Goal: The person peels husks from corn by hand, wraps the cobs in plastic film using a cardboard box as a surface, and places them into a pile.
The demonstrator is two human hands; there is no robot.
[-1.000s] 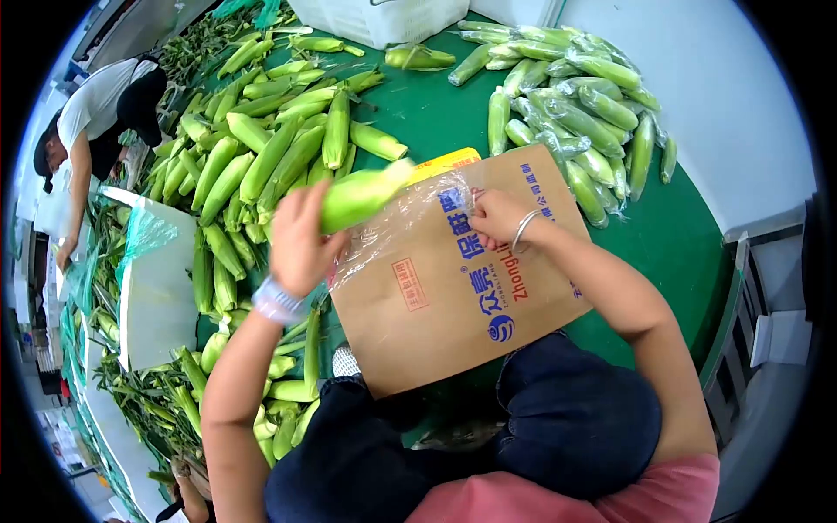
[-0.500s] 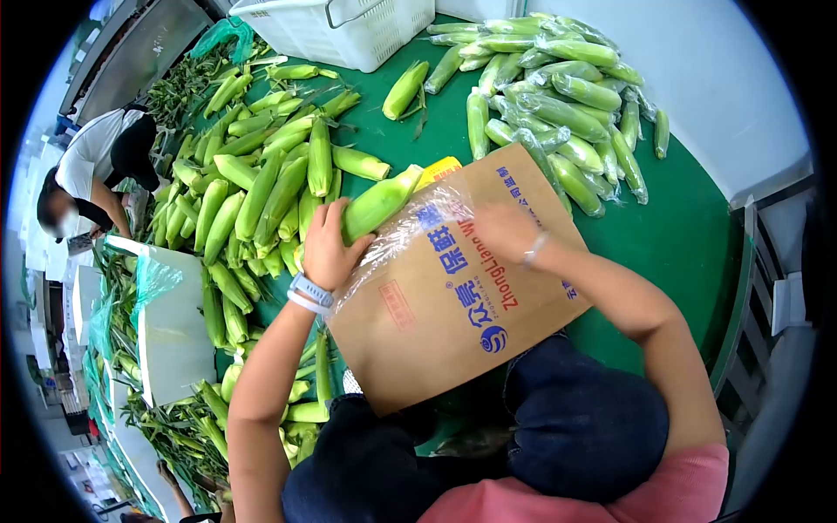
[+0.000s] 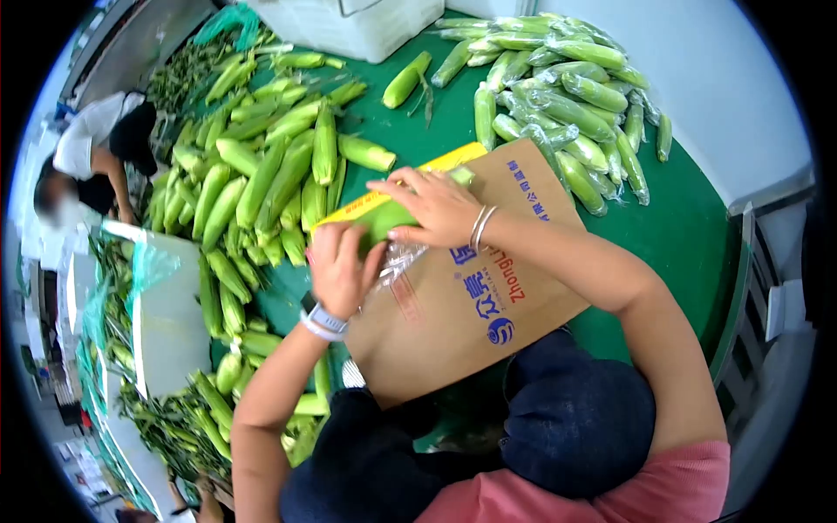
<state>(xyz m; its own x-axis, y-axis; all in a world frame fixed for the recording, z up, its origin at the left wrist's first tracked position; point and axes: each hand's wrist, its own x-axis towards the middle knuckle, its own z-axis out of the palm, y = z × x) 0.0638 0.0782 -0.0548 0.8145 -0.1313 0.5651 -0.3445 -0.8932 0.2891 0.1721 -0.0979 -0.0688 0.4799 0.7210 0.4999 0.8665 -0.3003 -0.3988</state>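
Observation:
An ear of corn point(image 3: 381, 220) in its green husk lies over the far edge of a brown cardboard panel point(image 3: 445, 349) with blue and red print, resting across the knees. My left hand point(image 3: 342, 268) is closed round the corn's near-left end. Over its middle and right part curls my right hand point(image 3: 436, 207), partly hiding it. Crumpled clear plastic film point(image 3: 403, 260) shows below the corn, between the hands. Just behind the corn, a yellow printed strip point(image 3: 353, 209) runs along the cardboard's far edge.
Unwrapped corn point(image 3: 270, 183) is heaped on the green surface point(image 3: 663, 253) at left. Film-wrapped ears point(image 3: 567, 105) pile up at the back right. A white crate point(image 3: 366, 30) stands behind, a white bin point(image 3: 179, 322) at left. Another person point(image 3: 100, 144) bends over beyond the heap.
My right hand has come left from the middle of the cardboard onto the corn. The corn has shifted nearer, the film has gathered beneath it, and more of the yellow strip shows.

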